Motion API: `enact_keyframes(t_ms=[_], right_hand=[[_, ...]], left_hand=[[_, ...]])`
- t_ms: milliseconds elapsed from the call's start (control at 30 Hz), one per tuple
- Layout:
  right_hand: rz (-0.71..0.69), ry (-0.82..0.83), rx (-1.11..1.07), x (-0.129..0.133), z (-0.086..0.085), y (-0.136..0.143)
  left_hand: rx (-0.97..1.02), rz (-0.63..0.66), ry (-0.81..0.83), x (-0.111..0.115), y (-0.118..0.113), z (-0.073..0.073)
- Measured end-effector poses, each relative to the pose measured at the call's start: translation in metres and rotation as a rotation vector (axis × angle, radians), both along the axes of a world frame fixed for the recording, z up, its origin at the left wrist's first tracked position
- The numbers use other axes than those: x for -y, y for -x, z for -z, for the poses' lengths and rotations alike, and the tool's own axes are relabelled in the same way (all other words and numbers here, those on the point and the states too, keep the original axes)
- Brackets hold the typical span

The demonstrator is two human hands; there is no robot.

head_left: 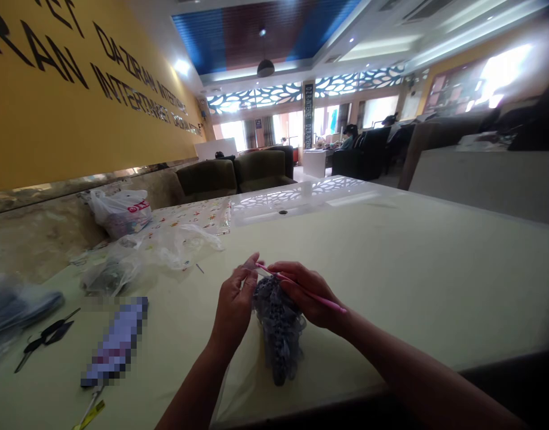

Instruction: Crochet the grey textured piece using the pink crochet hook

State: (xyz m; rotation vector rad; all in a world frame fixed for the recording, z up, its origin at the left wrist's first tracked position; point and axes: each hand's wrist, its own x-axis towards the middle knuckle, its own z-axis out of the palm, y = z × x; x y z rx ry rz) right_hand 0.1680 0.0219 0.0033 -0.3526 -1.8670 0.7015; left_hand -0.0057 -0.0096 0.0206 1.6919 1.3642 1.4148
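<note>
A grey-blue crocheted piece (278, 334) with ruffled edges hangs from between my hands over the pale table. My right hand (307, 292) is closed around a pink crochet hook (321, 298), whose handle end points down to the right. The hook's tip reaches toward my left hand (238, 286), at the top edge of the piece. My left hand's fingers are bent together against the upper left of the piece; its thumb points up beside it.
On the pale table (390, 275), black scissors (45, 337), a blurred-out purple item (117, 340) and clear plastic bags (180, 245) lie to the left. A white bag (122, 212) stands by the wall. Dark armchairs (263, 170) are beyond, and people sit farther back.
</note>
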Motion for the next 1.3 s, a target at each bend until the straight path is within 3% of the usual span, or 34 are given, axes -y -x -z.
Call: enact_keyframes(t_ms=[67, 133, 367, 600, 767, 1133, 1300], right_hand=[[-0.025, 0.049, 0.001, -0.002, 0.003, -0.001], [-0.013, 0.083, 0.022, -0.005, 0.006, -0.003], [0.273, -0.088, 0.114, -0.011, 0.008, -0.003], [0.346, -0.227, 0.102, -0.010, 0.012, 0.001], [0.332, -0.279, 0.148, -0.004, 0.013, 0.003], [0.336, -0.332, 0.129, -0.005, 0.015, 0.003], [0.330, -0.298, 0.142, -0.004, 0.014, 0.002]], left_hand=[[0.287, 0.123, 0.172, 0.000, -0.004, -0.002], [0.409, 0.151, 0.213, -0.001, -0.007, -0.003], [0.327, 0.045, 0.068, -0.007, -0.009, -0.002], [0.493, -0.003, 0.199, -0.014, -0.007, 0.008], [0.493, -0.066, 0.238, -0.014, -0.006, 0.011], [0.517, -0.032, 0.249, -0.008, 0.000, 0.006], [0.524, 0.070, 0.285, -0.009, 0.004, 0.007]])
